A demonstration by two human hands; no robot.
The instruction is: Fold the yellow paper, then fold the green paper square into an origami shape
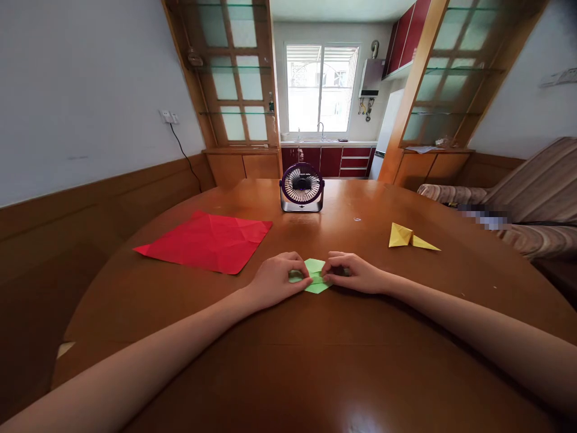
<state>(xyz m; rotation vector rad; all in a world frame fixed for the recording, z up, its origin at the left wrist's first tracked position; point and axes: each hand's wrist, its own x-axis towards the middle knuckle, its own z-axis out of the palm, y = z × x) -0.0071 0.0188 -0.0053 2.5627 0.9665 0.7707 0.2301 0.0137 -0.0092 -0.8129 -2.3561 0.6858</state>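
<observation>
A small piece of folded green paper (317, 287) lies on the table in front of me, with creases across its middle. My left hand (282, 278) pinches its left side between thumb and fingers. On the opposite side, my right hand (354, 273) has its thumb and fingertips closed on the paper's right edge. Parts of both side edges are hidden under my fingers. To the left is a creased sheet of red paper (205, 243), spread out flat. A folded yellow paper shape (401, 236) with a long pointed tail rests to the right.
A small purple-rimmed desk fan (302, 185) stands on the round wooden table (288, 373), beyond my hands. At the far right is a striped sofa (536, 192). Wooden cabinets (241, 165) and a kitchen window (321, 87) are behind the table.
</observation>
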